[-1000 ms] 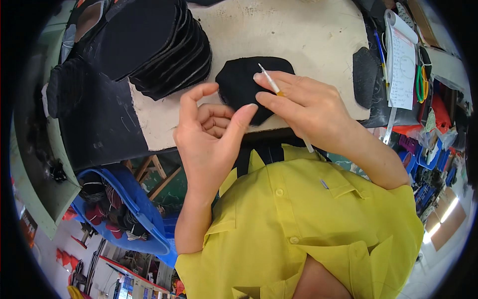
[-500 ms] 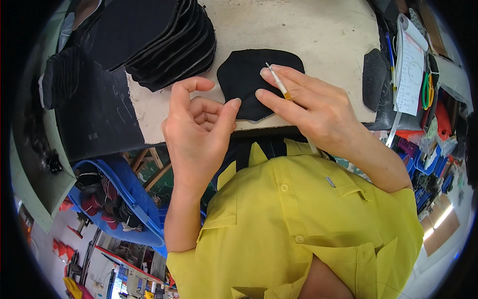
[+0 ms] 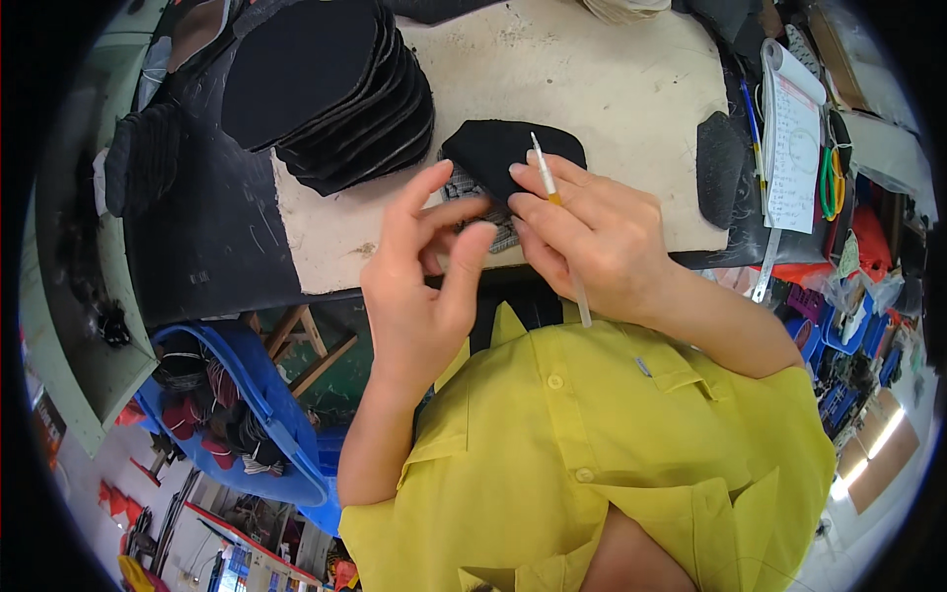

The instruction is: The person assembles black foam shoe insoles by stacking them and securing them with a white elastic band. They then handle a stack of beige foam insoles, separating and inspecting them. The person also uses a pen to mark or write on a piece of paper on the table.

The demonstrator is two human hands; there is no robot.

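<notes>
In my right hand (image 3: pixel 602 222), a slim white pen (image 3: pixel 547 178) with a yellowish band is held between the fingers, its thin tip pointing away from me. These fingertips also meet the edge of a black fabric piece (image 3: pixel 503 146) on the pale board. Part of that piece is turned back, and a grey patterned layer (image 3: pixel 462 185) shows beside it. My left hand (image 3: pixel 424 266) is over the near left edge of the piece, fingers apart and curved, with nothing in them. Whether its fingertips touch the patterned layer is hard to tell.
A tall stack of black fabric pieces (image 3: pixel 330 89) stands left on the pale board (image 3: pixel 631 118). A dark grey piece (image 3: pixel 717 168) lies at the right edge, near a notepad (image 3: pixel 794 148) and scissors (image 3: pixel 835 183). A blue bin (image 3: pixel 266 395) with bundles is below left.
The black piece, flat before, is now partly turned back, showing the grey patterned layer. My left hand has moved right and its fingers have spread. The pen stays in my right hand.
</notes>
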